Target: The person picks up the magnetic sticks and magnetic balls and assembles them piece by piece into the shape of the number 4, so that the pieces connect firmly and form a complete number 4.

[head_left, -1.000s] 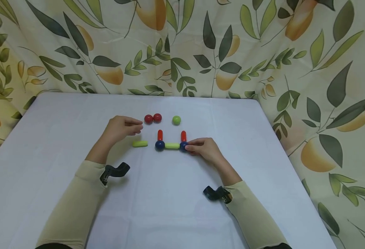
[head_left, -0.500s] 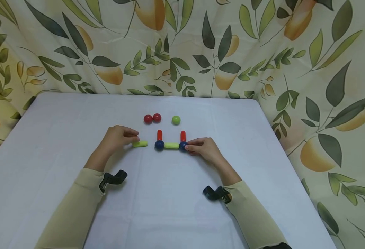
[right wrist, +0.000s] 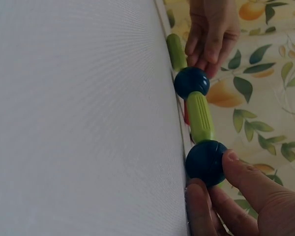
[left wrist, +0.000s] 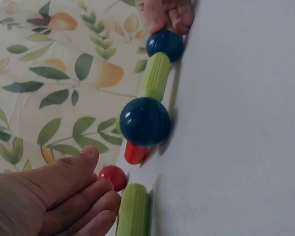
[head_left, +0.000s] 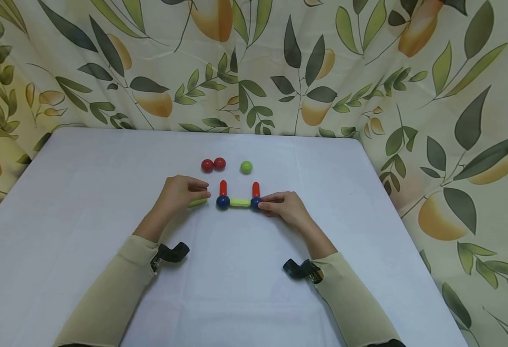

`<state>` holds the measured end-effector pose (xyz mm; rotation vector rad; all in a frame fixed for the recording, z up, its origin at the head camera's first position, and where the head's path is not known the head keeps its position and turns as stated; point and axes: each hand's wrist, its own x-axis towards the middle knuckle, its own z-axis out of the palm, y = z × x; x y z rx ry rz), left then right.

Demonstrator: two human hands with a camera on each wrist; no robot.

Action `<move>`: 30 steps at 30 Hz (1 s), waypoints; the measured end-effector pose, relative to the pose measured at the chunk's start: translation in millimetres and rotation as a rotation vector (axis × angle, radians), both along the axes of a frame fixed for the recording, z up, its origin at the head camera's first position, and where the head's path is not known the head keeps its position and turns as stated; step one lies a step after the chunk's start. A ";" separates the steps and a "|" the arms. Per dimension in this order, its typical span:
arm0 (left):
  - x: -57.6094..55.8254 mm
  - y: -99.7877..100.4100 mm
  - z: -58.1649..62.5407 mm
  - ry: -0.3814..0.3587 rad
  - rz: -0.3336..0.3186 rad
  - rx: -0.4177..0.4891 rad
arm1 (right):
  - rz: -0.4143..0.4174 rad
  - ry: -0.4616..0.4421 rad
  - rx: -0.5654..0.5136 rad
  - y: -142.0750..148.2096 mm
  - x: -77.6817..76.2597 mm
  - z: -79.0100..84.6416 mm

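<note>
In the head view, two blue balls are joined by a light green grooved rod (head_left: 240,203); a red rod (head_left: 223,187) points away from the left ball (head_left: 223,202), another red rod (head_left: 256,189) from the right one. My right hand (head_left: 284,208) pinches the right blue ball (right wrist: 205,163) between thumb and fingers. Left of this assembly lies a loose light green rod (left wrist: 133,211), slightly slanted and partly covered by my left hand (head_left: 181,193). In the left wrist view those fingers are nearly straight along the rod's side, and the thumb stands apart from it.
Behind the assembly sit two red balls (head_left: 213,165) side by side, and a green ball (head_left: 246,167) to their right. All lie on a white-covered table (head_left: 236,289). A leaf-and-fruit patterned curtain (head_left: 254,67) hangs behind the table and along its right.
My left hand has come down from beside the red balls to the loose green rod, then moved right; the rod has shifted slightly right and now slants. The right hand keeps its hold.
</note>
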<state>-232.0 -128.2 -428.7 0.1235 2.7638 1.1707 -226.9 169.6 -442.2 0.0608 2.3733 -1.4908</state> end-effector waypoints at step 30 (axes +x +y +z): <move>19.6 38.9 -16.2 -0.052 0.156 0.110 | -0.013 -0.004 -0.006 -1.0 -1.1 -2.4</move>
